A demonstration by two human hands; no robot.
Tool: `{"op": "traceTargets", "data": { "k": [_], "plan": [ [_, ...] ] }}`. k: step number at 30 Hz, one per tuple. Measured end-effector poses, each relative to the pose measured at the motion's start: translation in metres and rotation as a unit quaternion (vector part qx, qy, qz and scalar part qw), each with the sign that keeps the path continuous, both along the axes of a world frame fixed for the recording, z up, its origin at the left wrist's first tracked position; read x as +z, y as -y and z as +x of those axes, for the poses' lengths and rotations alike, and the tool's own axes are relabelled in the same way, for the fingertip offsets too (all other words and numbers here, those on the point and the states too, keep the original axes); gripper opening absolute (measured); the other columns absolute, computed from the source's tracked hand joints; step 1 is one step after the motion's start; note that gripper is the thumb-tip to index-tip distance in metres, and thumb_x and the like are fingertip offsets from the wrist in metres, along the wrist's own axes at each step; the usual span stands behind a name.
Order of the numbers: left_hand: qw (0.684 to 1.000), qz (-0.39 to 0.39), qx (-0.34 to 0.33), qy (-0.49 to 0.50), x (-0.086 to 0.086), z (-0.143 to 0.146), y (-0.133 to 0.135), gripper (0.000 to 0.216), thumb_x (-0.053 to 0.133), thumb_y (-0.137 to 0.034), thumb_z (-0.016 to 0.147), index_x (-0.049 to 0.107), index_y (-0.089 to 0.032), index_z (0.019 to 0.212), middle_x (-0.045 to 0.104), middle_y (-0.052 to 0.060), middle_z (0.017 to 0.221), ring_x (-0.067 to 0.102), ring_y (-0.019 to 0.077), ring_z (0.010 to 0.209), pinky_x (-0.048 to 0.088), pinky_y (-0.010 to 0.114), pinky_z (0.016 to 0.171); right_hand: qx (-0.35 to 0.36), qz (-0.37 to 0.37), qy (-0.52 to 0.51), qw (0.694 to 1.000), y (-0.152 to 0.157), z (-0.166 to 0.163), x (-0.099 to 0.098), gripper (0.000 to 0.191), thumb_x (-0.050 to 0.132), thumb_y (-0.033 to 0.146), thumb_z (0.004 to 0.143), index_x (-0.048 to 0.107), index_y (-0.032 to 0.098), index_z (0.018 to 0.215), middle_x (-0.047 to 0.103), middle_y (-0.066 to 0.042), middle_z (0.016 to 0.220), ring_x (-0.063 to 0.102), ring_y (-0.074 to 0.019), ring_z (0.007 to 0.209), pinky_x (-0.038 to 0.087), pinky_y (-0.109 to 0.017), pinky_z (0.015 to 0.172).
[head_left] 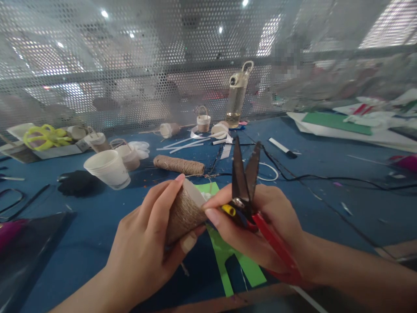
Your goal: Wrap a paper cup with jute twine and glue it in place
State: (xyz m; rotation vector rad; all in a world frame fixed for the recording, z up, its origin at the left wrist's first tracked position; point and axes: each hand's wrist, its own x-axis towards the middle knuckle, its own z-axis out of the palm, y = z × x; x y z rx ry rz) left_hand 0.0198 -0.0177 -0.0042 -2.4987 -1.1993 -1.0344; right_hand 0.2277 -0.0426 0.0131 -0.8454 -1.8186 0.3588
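My left hand [153,230] is wrapped round a paper cup [185,211] covered in brown twine, tilted with its white top to the right. In my right hand [273,217] is a pair of scissors [244,178] with red handles, the dark blades parted and pointing up. That hand's thumb and forefinger pinch at the cup's edge; whatever lies between them is too small to make out. A small yellow tube-like tip [229,210] shows beside the scissors' pivot. Beneath my hands lies a cut green paper piece [250,269]. A roll of twine [179,165] rests just beyond the cup.
Stacked white paper cups [106,167] lean at the left, near small twine-wrapped buckets [127,155] and a yellow paper flower [47,138]. A water bottle [236,98] stands by the perforated metal screen [130,65]. Black cable [293,177] crosses the blue table [312,217].
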Motion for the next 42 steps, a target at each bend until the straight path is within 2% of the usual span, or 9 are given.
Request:
{"op": "traceTargets", "data": {
  "k": [3, 7, 15, 20, 24, 26, 30, 37, 42],
  "plan": [
    [1.000, 0.013, -0.011, -0.014, -0.005, -0.006, 0.003, 0.069, 0.064, -0.049, 0.102, 0.039, -0.030, 0.163, 0.067, 0.014, 0.142, 0.075, 0.0375, 0.120, 0.068, 0.046, 0.086, -0.013, 0.024, 0.011, 1.000, -0.002, 0.000, 0.000, 0.015, 0.066, 0.008, 0.088, 0.072, 0.016, 0.078, 0.066, 0.005, 0.064, 0.052, -0.0036, 0.048, 0.041, -0.015, 0.045],
    [0.996, 0.056, -0.039, -0.051, -0.008, -0.014, 0.003, 0.063, 0.053, -0.046, 0.109, 0.033, -0.020, 0.163, 0.070, 0.020, 0.136, 0.080, 0.0349, 0.106, 0.069, 0.042, 0.074, -0.027, 0.046, 0.044, 0.998, -0.006, 0.000, -0.002, 0.012, 0.068, 0.008, 0.085, 0.073, 0.016, 0.077, 0.063, 0.007, 0.060, 0.053, -0.0033, 0.049, 0.045, -0.013, 0.052],
    [0.987, 0.122, -0.043, -0.092, -0.011, -0.017, -0.002, 0.057, 0.059, -0.037, 0.108, 0.041, -0.012, 0.157, 0.071, 0.022, 0.137, 0.079, 0.0369, 0.110, 0.069, 0.044, 0.079, -0.070, 0.117, 0.108, 0.985, -0.009, 0.003, -0.017, 0.016, 0.063, 0.011, 0.088, 0.059, 0.022, 0.079, 0.062, 0.008, 0.062, 0.056, -0.0068, 0.051, 0.045, -0.018, 0.054],
    [0.999, 0.016, -0.033, -0.039, -0.010, -0.016, -0.001, 0.062, 0.062, -0.043, 0.105, 0.039, -0.023, 0.160, 0.064, 0.020, 0.143, 0.078, 0.0367, 0.110, 0.070, 0.045, 0.073, -0.048, 0.150, 0.133, 0.978, -0.015, 0.008, -0.019, 0.016, 0.062, 0.007, 0.086, 0.059, 0.023, 0.083, 0.060, 0.009, 0.063, 0.052, -0.0074, 0.052, 0.042, -0.022, 0.054],
    [0.990, -0.115, -0.061, 0.054, -0.007, -0.019, 0.002, 0.063, 0.068, -0.049, 0.101, 0.042, -0.034, 0.157, 0.059, 0.014, 0.145, 0.072, 0.0360, 0.124, 0.068, 0.047, 0.085, -0.054, 0.174, 0.147, 0.972, -0.019, 0.013, -0.017, 0.016, 0.063, 0.007, 0.084, 0.062, 0.023, 0.087, 0.061, 0.008, 0.064, 0.050, -0.0096, 0.054, 0.041, -0.025, 0.055],
    [0.975, -0.186, -0.081, 0.086, -0.005, -0.020, 0.003, 0.063, 0.071, -0.051, 0.100, 0.042, -0.040, 0.155, 0.067, 0.009, 0.138, 0.075, 0.0318, 0.117, 0.067, 0.044, 0.088, -0.050, 0.180, 0.151, 0.971, -0.019, 0.014, -0.016, 0.016, 0.062, 0.007, 0.085, 0.063, 0.023, 0.089, 0.062, 0.007, 0.065, 0.049, -0.0102, 0.054, 0.041, -0.026, 0.055],
    [0.949, -0.278, -0.102, 0.111, -0.004, -0.019, 0.005, 0.064, 0.071, -0.049, 0.101, 0.037, -0.043, 0.155, 0.079, 0.000, 0.112, 0.081, 0.0243, 0.092, 0.066, 0.035, 0.076, -0.047, 0.193, 0.153, 0.968, -0.017, 0.012, -0.014, 0.016, 0.061, 0.007, 0.087, 0.062, 0.023, 0.091, 0.063, 0.008, 0.066, 0.050, -0.0098, 0.054, 0.040, -0.025, 0.056],
    [0.961, -0.207, -0.102, 0.150, -0.011, -0.013, 0.004, 0.057, 0.071, -0.035, 0.100, 0.040, -0.034, 0.147, 0.075, 0.003, 0.104, 0.077, 0.0218, 0.075, 0.063, 0.028, 0.057, -0.070, 0.181, 0.149, 0.969, -0.015, 0.010, -0.013, 0.019, 0.062, 0.006, 0.080, 0.061, 0.023, 0.089, 0.064, 0.007, 0.064, 0.056, -0.0107, 0.053, 0.044, -0.024, 0.055],
    [0.965, -0.178, -0.092, 0.171, -0.014, -0.010, 0.007, 0.059, 0.071, -0.033, 0.098, 0.039, -0.034, 0.148, 0.073, 0.004, 0.104, 0.077, 0.0225, 0.075, 0.062, 0.026, 0.050, -0.088, 0.176, 0.124, 0.973, -0.015, 0.007, -0.013, 0.014, 0.064, 0.012, 0.086, 0.060, 0.025, 0.089, 0.064, 0.008, 0.062, 0.058, -0.0103, 0.050, 0.045, -0.022, 0.054]
  ]
}}
